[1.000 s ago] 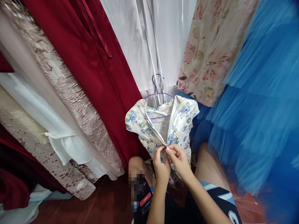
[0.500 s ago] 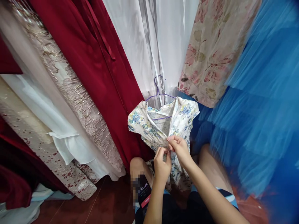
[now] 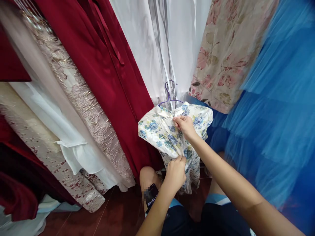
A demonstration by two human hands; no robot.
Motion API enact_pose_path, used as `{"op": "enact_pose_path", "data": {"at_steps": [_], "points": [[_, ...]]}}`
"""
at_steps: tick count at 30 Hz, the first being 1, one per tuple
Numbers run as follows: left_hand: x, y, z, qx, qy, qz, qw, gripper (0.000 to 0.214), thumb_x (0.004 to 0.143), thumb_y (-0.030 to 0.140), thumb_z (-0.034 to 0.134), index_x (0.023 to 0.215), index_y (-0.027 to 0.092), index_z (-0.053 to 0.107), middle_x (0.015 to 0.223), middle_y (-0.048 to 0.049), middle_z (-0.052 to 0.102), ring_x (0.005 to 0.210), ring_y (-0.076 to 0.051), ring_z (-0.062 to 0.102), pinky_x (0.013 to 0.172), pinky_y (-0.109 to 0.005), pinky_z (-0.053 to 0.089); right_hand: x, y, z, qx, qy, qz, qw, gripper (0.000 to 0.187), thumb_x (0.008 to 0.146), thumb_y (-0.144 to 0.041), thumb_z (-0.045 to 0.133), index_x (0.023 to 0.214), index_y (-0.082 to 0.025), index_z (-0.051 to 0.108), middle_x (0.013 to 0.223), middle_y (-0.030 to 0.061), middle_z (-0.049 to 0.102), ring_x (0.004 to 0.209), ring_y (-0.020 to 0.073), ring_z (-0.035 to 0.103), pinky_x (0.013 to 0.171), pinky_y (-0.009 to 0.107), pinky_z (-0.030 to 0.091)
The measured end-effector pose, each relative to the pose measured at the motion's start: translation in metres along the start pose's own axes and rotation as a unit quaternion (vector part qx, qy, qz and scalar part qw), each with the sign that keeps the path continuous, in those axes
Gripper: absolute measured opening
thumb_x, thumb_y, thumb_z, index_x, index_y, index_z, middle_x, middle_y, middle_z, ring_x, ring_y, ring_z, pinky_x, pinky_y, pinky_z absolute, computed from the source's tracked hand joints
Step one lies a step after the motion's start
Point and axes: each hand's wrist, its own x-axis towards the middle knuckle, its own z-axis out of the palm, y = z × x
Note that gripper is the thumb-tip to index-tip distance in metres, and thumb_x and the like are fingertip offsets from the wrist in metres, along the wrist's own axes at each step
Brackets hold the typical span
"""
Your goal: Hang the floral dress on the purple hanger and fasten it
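A small white dress with blue flowers [image 3: 162,134] hangs on a purple wire hanger [image 3: 168,93] in front of me. My right hand [image 3: 183,125] is closed in a pinch near the dress's collar, at the top of its zipper line. My left hand [image 3: 176,173] grips the dress fabric lower down, at the waist. The dress's opening looks closed along its length.
Hanging garments surround me: a dark red gown [image 3: 98,75], a beige brocade dress [image 3: 73,95], white fabric [image 3: 140,39], a pink floral dress [image 3: 226,49] and blue tulle [image 3: 275,108]. A phone [image 3: 151,198] rests on my knee above the dark wood floor [image 3: 110,216].
My right hand has moved up from the dress's waist to the collar, and the open seam has closed behind it. My left hand stayed low on the fabric.
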Motion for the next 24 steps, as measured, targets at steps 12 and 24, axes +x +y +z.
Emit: {"op": "enact_pose_path", "data": {"at_steps": [12,24], "points": [[0.022,-0.011,-0.004,-0.129,0.078,0.007,0.989,0.022,0.083,0.008,0.051,0.095,0.022,0.062,0.092,-0.0050,0.066,0.077,-0.018,0.063,0.071,-0.027,0.046,0.008,-0.020,-0.002,-0.011,-0.007,-0.068,0.998,0.025,0.081,-0.041,0.064,0.074,-0.017,0.058,0.048,-0.0039,0.053,0.040,0.0077,0.038,0.042,0.022,0.027],[0.125,-0.046,-0.127,-0.191,0.262,0.095,0.941,0.027,0.097,0.037,0.046,0.098,0.017,0.064,0.080,-0.0018,0.059,0.070,-0.014,0.053,0.069,-0.025,0.041,-0.001,-0.006,-0.013,-0.010,-0.036,-0.075,0.996,0.030,0.080,-0.047,0.065,0.076,-0.019,0.057,0.047,-0.0047,0.053,0.043,0.0093,0.044,0.046,0.022,0.034]]}}
